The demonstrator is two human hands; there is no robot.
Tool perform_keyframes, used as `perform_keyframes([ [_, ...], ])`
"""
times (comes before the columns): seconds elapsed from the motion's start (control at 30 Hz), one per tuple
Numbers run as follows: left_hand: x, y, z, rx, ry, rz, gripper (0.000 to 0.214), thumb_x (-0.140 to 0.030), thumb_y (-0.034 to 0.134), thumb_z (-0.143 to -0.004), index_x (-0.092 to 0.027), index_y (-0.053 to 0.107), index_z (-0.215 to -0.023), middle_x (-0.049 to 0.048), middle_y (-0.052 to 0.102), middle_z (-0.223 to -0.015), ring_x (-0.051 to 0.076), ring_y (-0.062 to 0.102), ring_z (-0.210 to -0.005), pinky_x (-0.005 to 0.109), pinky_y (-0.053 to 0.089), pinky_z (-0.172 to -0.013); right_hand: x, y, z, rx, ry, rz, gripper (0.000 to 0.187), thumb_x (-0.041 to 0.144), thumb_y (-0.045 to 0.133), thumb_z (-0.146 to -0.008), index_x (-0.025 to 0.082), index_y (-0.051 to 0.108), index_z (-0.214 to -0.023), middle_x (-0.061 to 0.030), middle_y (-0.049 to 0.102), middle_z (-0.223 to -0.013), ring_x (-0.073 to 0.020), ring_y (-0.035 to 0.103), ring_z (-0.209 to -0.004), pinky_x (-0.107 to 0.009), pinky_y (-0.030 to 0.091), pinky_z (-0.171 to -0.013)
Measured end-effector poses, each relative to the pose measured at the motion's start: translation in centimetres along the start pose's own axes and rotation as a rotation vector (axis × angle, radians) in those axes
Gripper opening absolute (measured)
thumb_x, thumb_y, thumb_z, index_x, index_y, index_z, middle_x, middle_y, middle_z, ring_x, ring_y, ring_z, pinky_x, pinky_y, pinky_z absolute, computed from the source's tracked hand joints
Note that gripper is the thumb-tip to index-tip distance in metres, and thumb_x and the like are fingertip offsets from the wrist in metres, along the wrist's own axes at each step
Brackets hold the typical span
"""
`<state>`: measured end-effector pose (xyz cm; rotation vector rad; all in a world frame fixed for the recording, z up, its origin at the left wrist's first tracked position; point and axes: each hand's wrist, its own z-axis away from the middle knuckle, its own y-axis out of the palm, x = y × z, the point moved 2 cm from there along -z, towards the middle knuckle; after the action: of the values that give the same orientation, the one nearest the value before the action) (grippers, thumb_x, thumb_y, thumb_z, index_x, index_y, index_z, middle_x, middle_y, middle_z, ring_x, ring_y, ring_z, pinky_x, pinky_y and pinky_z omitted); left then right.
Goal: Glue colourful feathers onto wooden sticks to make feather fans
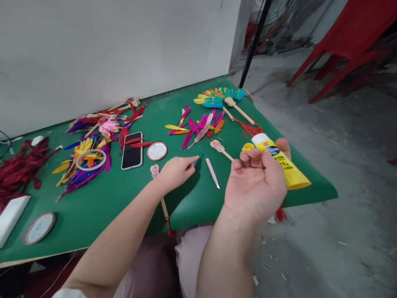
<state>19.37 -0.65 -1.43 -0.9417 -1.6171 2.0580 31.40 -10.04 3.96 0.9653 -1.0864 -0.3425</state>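
My right hand (256, 182), palm turned up, is closed on a yellow glue tube (293, 171) with a white top. A yellow cap (248, 147) shows at its fingertips. Low over the green table, my left hand (175, 174) has its index finger and thumb together on a small teal feather (195, 163), mostly hidden by the fingers. Under the left wrist lies a wooden fan handle (164, 209) with a red tassel. Another wooden handle (218, 146) with a glossy head runs behind the right hand. Pink tweezers (212, 171) lie between my hands.
Loose magenta and orange feathers (201, 124) lie ahead, with a finished-looking feather fan (214, 98) behind. Leftward are a phone (132, 153), a round white lid (156, 151), a tape roll (91, 160) on feathers and dark red ribbon (23, 169). A red chair (347, 45) stands beyond.
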Motion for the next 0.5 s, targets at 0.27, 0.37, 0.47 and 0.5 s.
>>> perform_keyframes([
  [0.27, -0.3, -0.8, 3.2, -0.164, -0.041, 1.095, 0.046, -0.038, 0.048, -0.085, -0.018, 0.050, -0.127, 0.0017, 0.063, -0.070, 0.006, 0.049, -0.052, 0.015, 0.038, -0.041, -0.8, 0.0, -0.3, 0.001, -0.058, 0.130, 0.034, 0.022, 0.061, -0.072, 0.024, 0.047, -0.103, 0.0055, 0.065, -0.069, -0.0086, 0.060, -0.063, -0.018, 0.044, -0.052],
  [0.37, -1.1, -1.5, 4.3, -0.226, -0.011, 1.151, 0.042, -0.037, 0.050, -0.085, -0.019, 0.054, -0.123, 0.0023, 0.064, -0.068, 0.007, 0.050, -0.052, 0.016, 0.040, -0.043, -1.3, 0.1, -0.3, 0.052, -0.058, 0.193, 0.039, 0.027, 0.064, -0.072, 0.025, 0.045, -0.106, 0.0039, 0.066, -0.077, -0.0107, 0.064, -0.071, -0.021, 0.048, -0.056],
  [0.47, -1.7, -2.1, 5.1, -0.268, -0.005, 1.143, 0.039, -0.037, 0.051, -0.085, -0.019, 0.058, -0.118, 0.0031, 0.065, -0.066, 0.008, 0.051, -0.051, 0.017, 0.041, -0.042, -1.6, 0.3, -0.3, 0.159, -0.037, 0.222, 0.044, 0.026, 0.068, -0.068, 0.026, 0.045, -0.105, 0.0040, 0.066, -0.077, -0.0120, 0.065, -0.076, -0.022, 0.050, -0.058],
  [0.5, -1.9, -2.3, 5.4, -0.279, -0.002, 1.139, 0.039, -0.037, 0.051, -0.084, -0.019, 0.059, -0.117, 0.0033, 0.066, -0.066, 0.008, 0.051, -0.050, 0.017, 0.041, -0.041, -1.7, 0.4, -0.2, 0.210, -0.025, 0.231, 0.045, 0.024, 0.069, -0.067, 0.026, 0.046, -0.105, 0.0042, 0.066, -0.078, -0.0122, 0.066, -0.077, -0.023, 0.051, -0.059],
])
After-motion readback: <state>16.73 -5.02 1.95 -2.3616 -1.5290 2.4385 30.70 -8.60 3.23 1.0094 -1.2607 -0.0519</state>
